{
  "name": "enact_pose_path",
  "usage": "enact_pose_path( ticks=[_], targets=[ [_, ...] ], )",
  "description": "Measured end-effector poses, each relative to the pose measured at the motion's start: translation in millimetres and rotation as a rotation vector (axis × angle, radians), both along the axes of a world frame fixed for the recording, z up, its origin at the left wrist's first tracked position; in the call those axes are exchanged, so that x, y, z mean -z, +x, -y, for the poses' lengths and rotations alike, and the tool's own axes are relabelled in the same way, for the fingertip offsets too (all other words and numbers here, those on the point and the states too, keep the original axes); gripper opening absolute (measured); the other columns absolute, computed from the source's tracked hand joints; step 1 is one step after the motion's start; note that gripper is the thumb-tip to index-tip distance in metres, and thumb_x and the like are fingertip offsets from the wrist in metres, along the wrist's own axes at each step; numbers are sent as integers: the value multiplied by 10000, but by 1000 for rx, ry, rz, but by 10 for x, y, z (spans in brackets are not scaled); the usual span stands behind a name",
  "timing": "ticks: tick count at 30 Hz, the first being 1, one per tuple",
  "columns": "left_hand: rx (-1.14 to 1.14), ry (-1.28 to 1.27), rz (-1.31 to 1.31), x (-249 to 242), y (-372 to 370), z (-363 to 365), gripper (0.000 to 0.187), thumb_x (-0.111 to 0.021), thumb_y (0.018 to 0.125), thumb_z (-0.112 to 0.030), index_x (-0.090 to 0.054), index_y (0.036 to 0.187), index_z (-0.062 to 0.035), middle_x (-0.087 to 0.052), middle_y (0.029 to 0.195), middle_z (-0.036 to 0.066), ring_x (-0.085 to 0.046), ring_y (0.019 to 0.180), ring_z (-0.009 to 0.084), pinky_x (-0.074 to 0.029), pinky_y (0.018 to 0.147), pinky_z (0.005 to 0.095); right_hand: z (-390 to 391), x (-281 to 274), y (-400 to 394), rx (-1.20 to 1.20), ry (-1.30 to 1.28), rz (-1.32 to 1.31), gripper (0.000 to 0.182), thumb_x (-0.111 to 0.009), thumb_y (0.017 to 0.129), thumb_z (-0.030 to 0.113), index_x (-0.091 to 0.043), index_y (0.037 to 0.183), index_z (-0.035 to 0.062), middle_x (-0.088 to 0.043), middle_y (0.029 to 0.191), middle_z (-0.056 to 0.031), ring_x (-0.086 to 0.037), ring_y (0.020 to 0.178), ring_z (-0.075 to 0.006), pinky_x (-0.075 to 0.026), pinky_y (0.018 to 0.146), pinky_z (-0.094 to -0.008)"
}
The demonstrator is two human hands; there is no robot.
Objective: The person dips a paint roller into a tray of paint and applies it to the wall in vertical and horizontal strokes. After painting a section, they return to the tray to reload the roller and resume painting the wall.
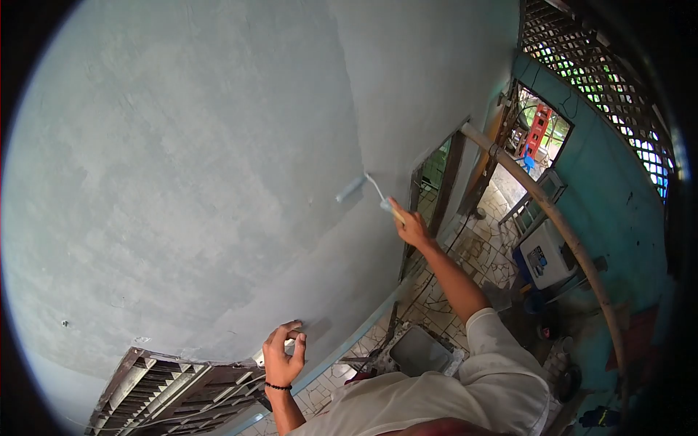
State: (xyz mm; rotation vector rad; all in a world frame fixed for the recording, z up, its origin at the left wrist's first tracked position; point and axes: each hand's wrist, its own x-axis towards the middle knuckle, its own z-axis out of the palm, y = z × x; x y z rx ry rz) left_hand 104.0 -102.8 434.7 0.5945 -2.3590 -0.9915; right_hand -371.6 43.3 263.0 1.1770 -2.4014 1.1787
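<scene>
My right hand (413, 227) is closed round the handle of a paint roller (351, 188), arm stretched out toward the grey wall (218, 145). The roller's sleeve lies against the wall, beside the edge between a darker, wet-looking area and a paler one. Lower down, my left hand (282, 356) is by the wall with fingers bent and thumb apart, a dark bead bracelet on its wrist. Its fingertips seem to touch the wall. Partly hidden behind that hand is a small white fitting (259, 357); nothing shows in its grip.
A slatted wooden window (167, 389) is at lower left. Below me a grey tray-like basin (422, 350) stands on the tiled floor. A long bamboo pole (556, 218) slants across the right side, near a white cooler box (547, 254) and an open doorway with a red ladder (538, 131).
</scene>
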Motion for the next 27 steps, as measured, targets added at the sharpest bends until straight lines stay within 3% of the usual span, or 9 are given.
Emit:
enact_pose_path(
  ticks=[3, 6, 9, 12, 16, 21, 26, 27],
  targets=[
    [15, -6, 8, 1, -33, -7, 220, -718, 904, -82, -720, 1109, -5, -757, 828, 137, -734, 838, 340, -551, 857, 411, 207, -780, -42, -75, -234, -44, 805, -659, 938, 5, -384, 1644, 275, -711, 861, -263, -691, 758, -476, -560, 670, -459],
    [21, -10, 1, 10, -55, -15, 223, -718, 906, -87, -718, 1113, -5, -758, 831, 137, -735, 845, 340, -551, 860, 414, 337, -1140, -126, -69, -300, -108, 782, -660, 943, 10, -391, 1639, 243, -703, 861, -278, -701, 806, -481, -558, 673, -459],
    [15, 2, 1, 48, -40, 15, 225, -719, 908, -91, -717, 1116, -5, -757, 831, 137, -735, 848, 337, -551, 861, 413, 394, -755, -190, -61, -333, -130, 781, -654, 939, -9, -412, 1633, 255, -679, 784, -262, -693, 773, -481, -542, 667, -482],
    [-2, -3, 44, 82, 29, 29, 221, -722, 909, -93, -714, 1113, -9, -751, 821, 138, -737, 839, 336, -554, 856, 410, 256, 58, -142, -47, -258, -62, 786, -657, 937, -12, -413, 1633, 259, -681, 783, -258, -691, 770, -485, -537, 660, -488],
    [-45, -18, 55, 103, 142, 86, 221, -726, 907, -97, -715, 1113, -17, -746, 807, 137, -738, 804, 336, -558, 826, 401, -54, 514, 121, -10, -27, 14, 803, -653, 945, 25, -379, 1647, 303, -667, 771, -241, -678, 715, -460, -536, 654, -478],
    [-51, -6, 30, 70, 90, 111, 231, -728, 909, -96, -715, 1126, -19, -749, 803, 135, -743, 793, 322, -559, 829, 400, -112, 285, -140, -78, -4, 8, 814, -655, 947, 17, -362, 1657, 285, -661, 761, -230, -670, 675, -433, -535, 640, -470],
    [52, 23, 28, 61, -213, 51, 236, -726, 911, -94, -713, 1135, -20, -753, 809, 133, -743, 797, 303, -558, 841, 400, -13, -554, -69, -154, -143, -43, 797, -656, 952, 7, -363, 1656, 238, -687, 812, -220, -683, 694, -423, -546, 641, -469],
    [75, 20, 14, 63, -272, 34, 235, -725, 912, -92, -714, 1135, -21, -753, 810, 133, -743, 800, 302, -558, 842, 401, 7, -511, -63, -135, -158, -68, 793, -656, 953, 8, -366, 1655, 237, -685, 822, -224, -685, 698, -423, -546, 634, -454]
  ],
)
